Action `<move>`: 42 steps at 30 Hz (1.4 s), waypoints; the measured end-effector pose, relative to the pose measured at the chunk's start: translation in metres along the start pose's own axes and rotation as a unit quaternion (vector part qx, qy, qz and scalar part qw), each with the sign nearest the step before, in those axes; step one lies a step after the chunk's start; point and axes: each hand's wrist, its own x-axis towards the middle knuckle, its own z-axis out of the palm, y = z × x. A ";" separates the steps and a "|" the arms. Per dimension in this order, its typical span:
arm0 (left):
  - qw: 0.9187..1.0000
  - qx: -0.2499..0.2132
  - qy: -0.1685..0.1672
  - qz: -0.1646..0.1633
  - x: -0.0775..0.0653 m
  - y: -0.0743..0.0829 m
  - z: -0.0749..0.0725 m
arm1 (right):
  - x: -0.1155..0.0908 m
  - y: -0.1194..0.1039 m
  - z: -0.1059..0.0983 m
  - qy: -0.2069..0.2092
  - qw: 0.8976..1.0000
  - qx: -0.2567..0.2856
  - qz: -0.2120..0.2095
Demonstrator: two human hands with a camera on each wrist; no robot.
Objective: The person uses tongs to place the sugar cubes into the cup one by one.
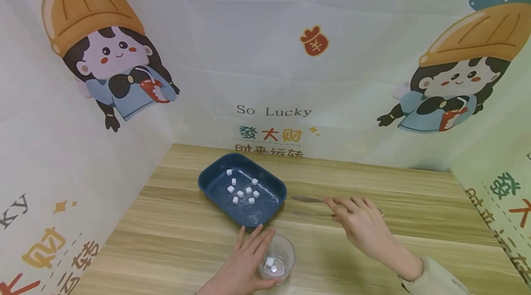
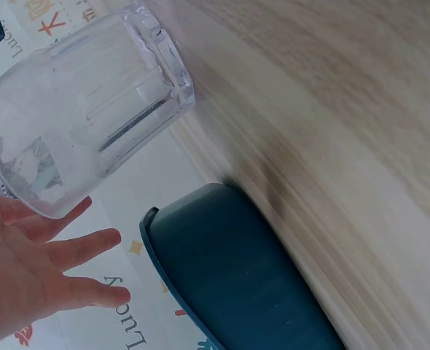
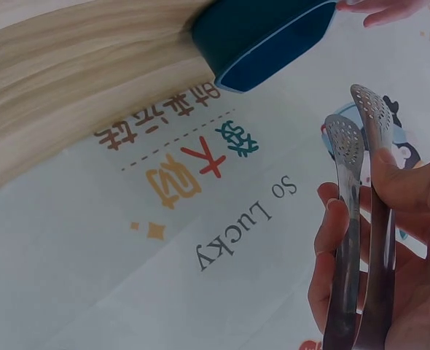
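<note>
My left hand (image 1: 242,262) holds a clear glass (image 1: 287,250) near the table's front, thumb on one side and fingers on the other. Two small white cubes (image 1: 270,262) lie inside the glass. In the left wrist view the glass (image 2: 69,109) appears faceted at its base, and some of the fingers (image 2: 84,248) are spread away from it. My right hand (image 1: 365,228) grips metal tongs (image 1: 306,198) over the table, right of the tray. The tongs' perforated tips (image 3: 346,138) stand slightly apart, with nothing between them.
A dark blue tray (image 1: 211,193) sits just beyond the glass, with several white cubes (image 1: 249,190) scattered on its floor. Printed cloth walls (image 1: 352,83) enclose the wooden table (image 1: 166,226) at the back and both sides.
</note>
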 end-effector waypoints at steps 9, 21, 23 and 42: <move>1.000 0.005 -0.011 -0.004 0.001 0.000 -0.001 | 0.004 0.005 0.007 -0.020 1.000 0.009 0.009; 1.000 0.005 -0.014 -0.006 0.002 0.002 -0.002 | 0.013 0.009 0.018 -0.025 1.000 0.000 0.008; 1.000 0.006 -0.013 -0.006 0.002 0.002 -0.002 | 0.015 0.010 0.020 -0.029 1.000 -0.003 0.009; 0.999 0.009 -0.038 -0.015 0.003 0.002 -0.007 | 0.037 0.018 0.040 -0.069 0.996 0.009 0.048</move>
